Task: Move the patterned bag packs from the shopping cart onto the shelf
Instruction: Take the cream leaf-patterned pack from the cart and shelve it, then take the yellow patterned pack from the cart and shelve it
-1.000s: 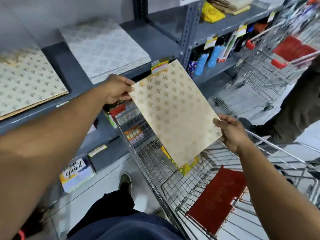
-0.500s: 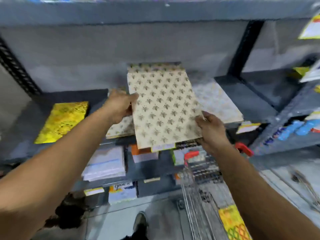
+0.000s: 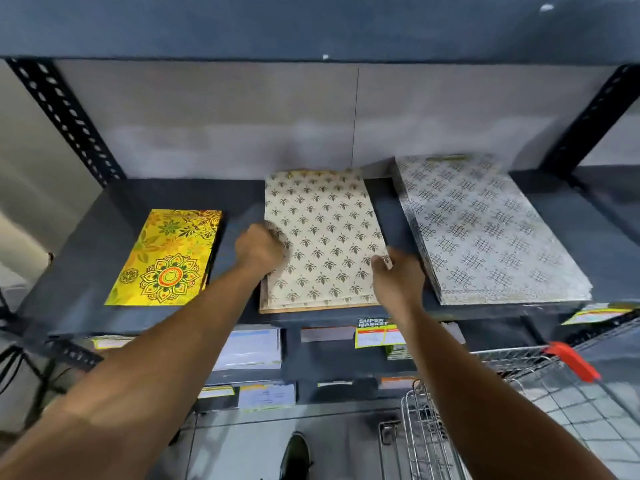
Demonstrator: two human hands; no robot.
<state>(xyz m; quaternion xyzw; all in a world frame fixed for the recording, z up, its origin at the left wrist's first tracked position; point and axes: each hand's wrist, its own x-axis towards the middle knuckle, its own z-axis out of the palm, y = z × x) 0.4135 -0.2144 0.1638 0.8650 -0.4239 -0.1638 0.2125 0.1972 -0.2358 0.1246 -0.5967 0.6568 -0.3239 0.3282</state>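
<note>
Left hand point(image 3: 259, 250) is curled at the left edge of the cream pack point(image 3: 323, 237), fingers tucked against or under that edge; can't tell if it's actually pinching. Right hand point(image 3: 398, 277) sits at the pack's lower right corner, fingertips point(image 3: 381, 263) on the top face, loosely bent, not spread. Both are blurred, so contact detail is soft.

Step in hand looks like seating the pack on its stack, mid-frame on the shelf point(image 3: 86, 237). To do it well:
- square the edges to the stack below; the brown bottom layer shows along the front, so the top pack likely sits a bit back
- slide flat, don't lift a corner, thin packs will fan out
- let go of both sides together so it doesn't skew
- keep the gap to the silver stack point(image 3: 491, 230) at right of centre, they're near but apart

Pack look: flat cream rectangle, repeating dark gold leaf motif in a diagonal grid, gold trim at the far edge. Looks stiff-ish and slick, probably slides easily.

Outward: yellow mandala pack point(image 3: 166, 258) lies centre left, well apart. Shopping cart point(image 3: 450, 427) with a red handle piece is lower right; whatever is in it isn't visible. Price tags and paper stock on the lower shelves below.
</note>
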